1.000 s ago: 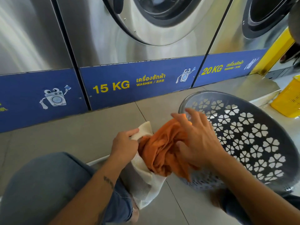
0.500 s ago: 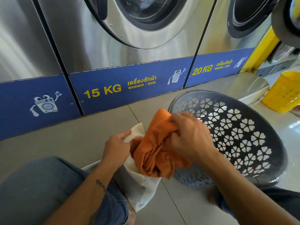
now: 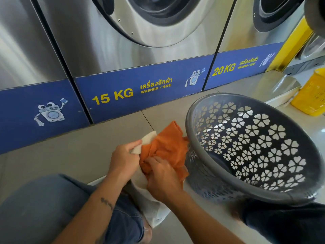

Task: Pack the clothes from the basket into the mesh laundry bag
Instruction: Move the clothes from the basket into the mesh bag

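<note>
An orange garment (image 3: 167,147) bulges out of the mouth of the white mesh laundry bag (image 3: 154,206), which lies on the floor between my knees. My left hand (image 3: 124,161) pinches the bag's cream rim and holds it apart. My right hand (image 3: 162,178) is closed on the lower folds of the orange cloth, knuckles pressed down into the bag's mouth. The grey flower-pattern basket (image 3: 197,110) is tilted toward me on the right, touching the cloth; no clothes show inside it.
Steel washers with blue 15 KG and 20 KG panels (image 3: 140,88) stand close in front. A yellow basket (image 3: 311,95) sits at the far right on a raised step. My jeans-clad left knee (image 3: 44,208) fills the lower left.
My right hand has moved down and left from the top of the orange garment to its lower folds, pushing it deeper into the bag. The left hand kept its hold on the rim.
</note>
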### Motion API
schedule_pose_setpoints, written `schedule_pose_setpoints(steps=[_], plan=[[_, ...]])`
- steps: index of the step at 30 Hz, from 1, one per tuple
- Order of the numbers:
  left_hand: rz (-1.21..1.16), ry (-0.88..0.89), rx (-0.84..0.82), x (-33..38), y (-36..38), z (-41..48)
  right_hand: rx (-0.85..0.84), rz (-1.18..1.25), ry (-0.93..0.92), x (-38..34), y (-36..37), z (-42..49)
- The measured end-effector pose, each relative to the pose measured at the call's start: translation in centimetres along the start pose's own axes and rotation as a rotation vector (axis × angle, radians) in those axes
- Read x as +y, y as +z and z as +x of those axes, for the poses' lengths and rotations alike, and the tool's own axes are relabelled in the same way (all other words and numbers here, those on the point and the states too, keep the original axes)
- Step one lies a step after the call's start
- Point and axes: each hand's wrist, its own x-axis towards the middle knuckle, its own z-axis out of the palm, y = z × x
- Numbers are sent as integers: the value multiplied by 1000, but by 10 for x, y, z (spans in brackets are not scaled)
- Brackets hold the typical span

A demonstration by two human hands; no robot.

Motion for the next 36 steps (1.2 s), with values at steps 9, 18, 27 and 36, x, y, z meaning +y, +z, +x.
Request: schedule_pose_setpoints(steps=[9,18,27,36], plan=[[155,21,-34,-8,4,3,-421,182,-15,15,22,9],[271,-10,2,-12,9,13,25,154,236,63,-16,37],[424,57,1,-23,24,21,101,93,36,51,21,20],[359,169,119,-18,24,24,-313,174,-27,46,52,8]])
